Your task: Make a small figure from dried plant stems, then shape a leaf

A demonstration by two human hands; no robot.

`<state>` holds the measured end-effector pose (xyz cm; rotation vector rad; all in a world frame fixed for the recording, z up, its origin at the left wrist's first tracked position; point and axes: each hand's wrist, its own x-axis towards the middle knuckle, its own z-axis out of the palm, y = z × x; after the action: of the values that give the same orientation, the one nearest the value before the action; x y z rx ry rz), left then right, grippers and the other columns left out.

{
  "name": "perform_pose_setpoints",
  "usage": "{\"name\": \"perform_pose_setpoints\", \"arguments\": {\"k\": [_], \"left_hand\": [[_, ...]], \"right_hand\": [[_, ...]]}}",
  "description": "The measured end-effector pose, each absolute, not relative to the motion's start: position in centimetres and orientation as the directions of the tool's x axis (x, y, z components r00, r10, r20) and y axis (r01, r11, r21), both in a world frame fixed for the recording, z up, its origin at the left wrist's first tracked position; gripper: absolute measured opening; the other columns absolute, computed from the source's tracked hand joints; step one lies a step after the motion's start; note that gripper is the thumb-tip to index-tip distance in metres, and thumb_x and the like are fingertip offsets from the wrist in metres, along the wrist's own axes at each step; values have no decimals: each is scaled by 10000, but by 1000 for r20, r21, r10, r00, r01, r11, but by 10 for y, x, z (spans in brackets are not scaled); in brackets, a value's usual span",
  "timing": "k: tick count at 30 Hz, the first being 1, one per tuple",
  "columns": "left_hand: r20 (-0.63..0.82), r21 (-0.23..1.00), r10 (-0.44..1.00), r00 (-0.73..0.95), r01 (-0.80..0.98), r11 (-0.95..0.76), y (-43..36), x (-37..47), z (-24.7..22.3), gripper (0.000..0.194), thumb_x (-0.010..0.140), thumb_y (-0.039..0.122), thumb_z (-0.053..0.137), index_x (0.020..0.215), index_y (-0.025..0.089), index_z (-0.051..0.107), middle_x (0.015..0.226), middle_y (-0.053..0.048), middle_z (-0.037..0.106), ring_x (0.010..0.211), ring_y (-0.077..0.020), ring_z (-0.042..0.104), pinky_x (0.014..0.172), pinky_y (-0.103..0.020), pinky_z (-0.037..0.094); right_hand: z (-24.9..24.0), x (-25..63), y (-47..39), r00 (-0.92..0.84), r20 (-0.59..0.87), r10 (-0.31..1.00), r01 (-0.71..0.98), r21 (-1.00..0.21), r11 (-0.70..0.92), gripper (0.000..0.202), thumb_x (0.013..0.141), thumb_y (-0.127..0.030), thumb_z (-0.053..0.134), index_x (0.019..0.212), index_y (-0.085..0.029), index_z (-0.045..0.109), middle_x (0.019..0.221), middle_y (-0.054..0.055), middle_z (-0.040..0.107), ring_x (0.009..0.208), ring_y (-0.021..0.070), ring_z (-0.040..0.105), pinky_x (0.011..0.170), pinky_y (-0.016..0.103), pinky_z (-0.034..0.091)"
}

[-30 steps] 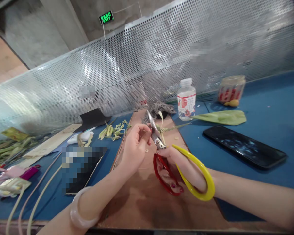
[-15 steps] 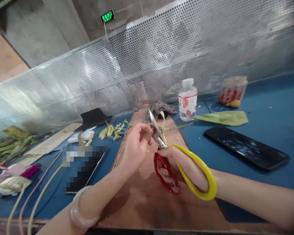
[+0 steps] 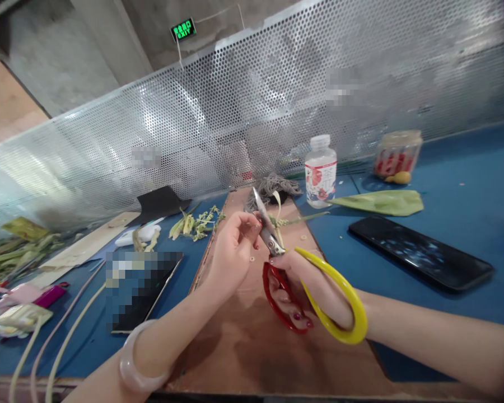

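My right hand (image 3: 296,280) grips a pair of scissors (image 3: 273,244) with one yellow and one red handle; the fingers pass through the loops. The blades point up and away and look closed or nearly so. Beside the blades, my left hand (image 3: 236,246) is closed, thumb and fingertips pinched together. What it pinches, if anything, is too hidden to make out. Just behind the scissors lies a thin green braided-looking plant piece (image 3: 282,222), with a pale strip (image 3: 278,202) rising from it. A wooden board (image 3: 235,341) lies under both hands.
Grey yarn (image 3: 279,184) lies at the board's far end. To the right are a labelled plastic bottle (image 3: 320,176), a green husk leaf (image 3: 386,202), a black phone (image 3: 420,252) and a jar (image 3: 398,154). Leftward are green scraps (image 3: 195,224), a dark device (image 3: 145,308) and cables (image 3: 73,330).
Both hands and the scissors keep nearly the same pose. The whole view has shifted very slightly.
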<state>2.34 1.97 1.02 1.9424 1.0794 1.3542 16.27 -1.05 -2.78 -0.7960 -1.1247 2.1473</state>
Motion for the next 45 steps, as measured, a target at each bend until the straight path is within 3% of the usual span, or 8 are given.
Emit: {"name": "perform_pose_setpoints", "arguments": {"k": [9,15,22,34,45], "left_hand": [[512,782,841,174,311,-541,20,24,11,82,874,199,491,794,195,473,673,24,477,556,-91,459,550,-255,381],[511,786,840,183,297,-542,20,23,11,91,876,205,496,790,198,466,653,28,475,560,-95,462,579,-261,393],[498,790,848,183,307,-531,20,23,11,75,872,207,498,800,196,479,656,23,483,552,-96,462,541,-252,381],[485,837,867,116,225,-498,23,22,9,134,889,288,505,800,189,488,739,-3,528,563,-87,458,556,-245,405],[477,864,874,96,132,-486,28,18,5,165,890,344,508,829,192,494,751,-2,532,575,-86,487,586,-255,427]], "right_hand": [[-23,165,-9,-683,-218,697,-224,-846,-484,301,692,-467,451,543,-206,437,462,-52,383,350,99,359,341,229,300],[-19,165,-11,-666,-143,732,-248,-883,-398,269,662,-450,465,553,-206,432,463,-51,400,355,103,375,351,237,311],[-23,164,-12,-645,-218,732,-208,-872,-443,288,689,-449,431,533,-207,414,448,-52,371,346,94,336,343,226,289],[-19,166,-9,-694,-170,699,-216,-878,-428,240,686,-419,448,594,-198,438,485,-50,419,364,94,408,369,230,343],[-11,167,-16,-688,-222,691,-204,-855,-477,238,615,-430,482,566,-207,416,477,-57,383,354,91,371,343,231,307]]}}
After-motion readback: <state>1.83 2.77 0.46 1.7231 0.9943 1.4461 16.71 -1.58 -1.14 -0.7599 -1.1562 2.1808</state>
